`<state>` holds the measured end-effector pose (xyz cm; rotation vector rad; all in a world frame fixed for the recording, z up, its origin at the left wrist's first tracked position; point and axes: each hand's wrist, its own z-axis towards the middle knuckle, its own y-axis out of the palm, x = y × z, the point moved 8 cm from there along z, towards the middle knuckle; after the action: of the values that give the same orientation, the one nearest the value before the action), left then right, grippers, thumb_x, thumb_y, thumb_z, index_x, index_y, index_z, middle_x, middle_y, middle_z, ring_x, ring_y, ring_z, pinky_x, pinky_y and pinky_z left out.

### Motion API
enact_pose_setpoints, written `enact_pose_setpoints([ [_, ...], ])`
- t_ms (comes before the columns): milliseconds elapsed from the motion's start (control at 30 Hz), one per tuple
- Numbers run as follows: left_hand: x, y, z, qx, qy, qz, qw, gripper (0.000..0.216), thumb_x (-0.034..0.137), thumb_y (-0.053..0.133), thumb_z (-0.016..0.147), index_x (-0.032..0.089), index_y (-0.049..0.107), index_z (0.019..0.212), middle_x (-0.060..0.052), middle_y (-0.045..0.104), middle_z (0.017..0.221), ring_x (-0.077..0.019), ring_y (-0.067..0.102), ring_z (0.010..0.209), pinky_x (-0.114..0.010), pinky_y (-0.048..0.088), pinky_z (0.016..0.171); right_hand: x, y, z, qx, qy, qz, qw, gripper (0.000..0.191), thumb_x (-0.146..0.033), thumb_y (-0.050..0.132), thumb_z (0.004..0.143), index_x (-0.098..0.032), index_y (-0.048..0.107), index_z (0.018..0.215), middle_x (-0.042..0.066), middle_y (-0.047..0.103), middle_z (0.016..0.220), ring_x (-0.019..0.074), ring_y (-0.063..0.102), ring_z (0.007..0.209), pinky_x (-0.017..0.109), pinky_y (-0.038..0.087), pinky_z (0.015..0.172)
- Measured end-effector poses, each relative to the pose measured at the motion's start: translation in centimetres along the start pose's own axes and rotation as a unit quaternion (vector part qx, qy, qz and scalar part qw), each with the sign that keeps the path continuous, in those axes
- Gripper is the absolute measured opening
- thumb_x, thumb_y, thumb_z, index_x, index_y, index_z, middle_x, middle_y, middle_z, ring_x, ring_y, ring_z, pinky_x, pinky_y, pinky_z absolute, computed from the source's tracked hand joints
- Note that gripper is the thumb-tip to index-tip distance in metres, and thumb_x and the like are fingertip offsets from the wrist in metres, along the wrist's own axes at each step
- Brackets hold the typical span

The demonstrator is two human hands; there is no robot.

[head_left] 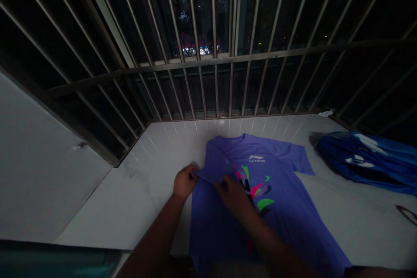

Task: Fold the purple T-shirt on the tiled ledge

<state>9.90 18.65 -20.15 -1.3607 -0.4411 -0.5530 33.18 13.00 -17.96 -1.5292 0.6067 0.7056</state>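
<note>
A purple T-shirt (280, 200) with a white logo and a bright multicolour print lies face up on a white tiled ledge (137, 195). Its left sleeve is folded in over the chest. My left hand (184, 182) is closed, pinching the folded sleeve's edge at the shirt's left side. My right hand (235, 194) rests on the shirt's chest next to the print, fingers curled onto the fabric along the same fold. Both forearms reach in from the bottom of the view.
A pile of blue clothing (368, 161) lies on the ledge at the right. Metal window bars (215, 65) rise behind the ledge with dark night beyond. A white wall (35, 173) stands at left. A thin dark object (407, 213) lies at the far right edge.
</note>
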Motion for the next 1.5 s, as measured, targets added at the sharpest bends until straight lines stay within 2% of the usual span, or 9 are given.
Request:
enact_pose_setpoints([
  [133, -0.2, 0.1, 0.0, -0.004, -0.01, -0.018, 1.0, 0.028, 0.013, 0.067, 0.087, 0.028, 0.082, 0.105, 0.004, 0.071, 0.079, -0.0167, 0.066, 0.074, -0.027, 0.049, 0.076, 1.6, 0.0, -2.0, -0.034, 0.03, -0.014, 0.999, 0.018, -0.039, 0.062, 0.106, -0.026, 0.069, 0.095, 0.003, 0.078, 0.086, 0.0221, 0.076, 0.083, 0.031, 0.049, 0.076],
  [267, -0.1, 0.1, 0.0, -0.001, -0.001, -0.026, 1.0, 0.029, 0.013, 0.065, 0.087, 0.028, 0.084, 0.103, 0.004, 0.071, 0.078, -0.0167, 0.066, 0.074, -0.028, 0.05, 0.077, 1.6, -3.5, 1.5, 0.055, 0.074, -0.139, 0.986, 0.03, -0.043, 0.051, 0.113, -0.021, 0.07, 0.121, 0.015, 0.079, 0.115, 0.0268, 0.076, 0.105, 0.035, 0.054, 0.088],
  [367, -0.3, 0.2, 0.0, 0.002, -0.005, -0.034, 0.999, 0.029, 0.014, 0.064, 0.087, 0.028, 0.084, 0.102, 0.004, 0.068, 0.075, -0.0166, 0.065, 0.071, -0.028, 0.05, 0.075, 1.4, -4.4, 4.7, 0.068, 0.085, -0.203, 0.973, 0.033, -0.04, 0.061, 0.108, -0.016, 0.069, 0.129, 0.024, 0.068, 0.139, 0.0348, 0.067, 0.128, 0.04, 0.054, 0.098],
  [533, -0.6, 0.1, 0.2, 0.016, -0.002, -0.045, 0.999, 0.03, 0.012, 0.064, 0.085, 0.027, 0.084, 0.1, 0.003, 0.069, 0.08, -0.0165, 0.065, 0.073, -0.029, 0.05, 0.074, 0.8, -3.9, 6.6, 0.038, 0.039, -0.172, 0.984, 0.016, -0.027, 0.06, 0.106, -0.019, 0.071, 0.113, 0.017, 0.076, 0.118, 0.0296, 0.071, 0.116, 0.034, 0.052, 0.096],
  [700, -0.8, 0.2, 0.3, 0.015, 0.004, -0.059, 0.998, 0.029, 0.011, 0.065, 0.085, 0.026, 0.085, 0.099, 0.001, 0.071, 0.085, -0.0168, 0.065, 0.076, -0.03, 0.05, 0.075, 1.4, -4.5, 4.7, 0.029, 0.006, -0.107, 0.994, 0.028, -0.036, 0.041, 0.114, -0.023, 0.065, 0.122, 0.008, 0.078, 0.102, 0.0233, 0.075, 0.092, 0.03, 0.05, 0.08],
  [967, -0.8, 0.1, 0.2, 0.021, 0.003, -0.068, 0.997, 0.028, 0.008, 0.066, 0.085, 0.026, 0.085, 0.097, 0.001, 0.07, 0.086, -0.0164, 0.065, 0.076, -0.029, 0.05, 0.076, 5.1, -4.1, 2.8, -0.015, 0.086, -0.163, 0.983, 0.026, -0.029, 0.06, 0.104, -0.019, 0.066, 0.126, 0.016, 0.082, 0.115, 0.03, 0.079, 0.109, 0.033, 0.051, 0.085],
  [1100, -0.7, 0.1, 0.2, 0.023, 0.005, -0.069, 0.997, 0.026, 0.009, 0.066, 0.087, 0.026, 0.084, 0.096, 0.001, 0.073, 0.089, -0.0166, 0.066, 0.079, -0.03, 0.051, 0.079, 3.9, -5.4, 6.3, -0.006, 0.086, -0.203, 0.975, 0.031, -0.034, 0.053, 0.11, -0.017, 0.066, 0.132, 0.02, 0.081, 0.117, 0.0321, 0.079, 0.111, 0.037, 0.052, 0.09],
  [1300, -0.9, 0.1, 0.2, 0.022, 0.003, -0.073, 0.997, 0.025, 0.01, 0.064, 0.09, 0.025, 0.084, 0.093, -0.001, 0.076, 0.093, -0.0181, 0.07, 0.084, -0.032, 0.052, 0.083, 1.1, -6.7, 15.8, -0.009, 0.034, -0.232, 0.972, 0.044, -0.035, 0.063, 0.107, -0.017, 0.059, 0.147, 0.019, 0.077, 0.135, 0.0295, 0.073, 0.127, 0.034, 0.051, 0.1],
  [1500, -0.9, 0.3, 0.3, 0.024, 0.004, -0.071, 0.997, 0.025, 0.01, 0.062, 0.092, 0.025, 0.082, 0.089, -0.002, 0.076, 0.093, -0.019, 0.071, 0.088, -0.032, 0.052, 0.084, 0.6, -5.7, 21.4, -0.016, 0.034, -0.253, 0.967, 0.03, -0.031, 0.058, 0.109, -0.014, 0.07, 0.131, 0.02, 0.078, 0.133, 0.0275, 0.073, 0.126, 0.033, 0.051, 0.099],
])
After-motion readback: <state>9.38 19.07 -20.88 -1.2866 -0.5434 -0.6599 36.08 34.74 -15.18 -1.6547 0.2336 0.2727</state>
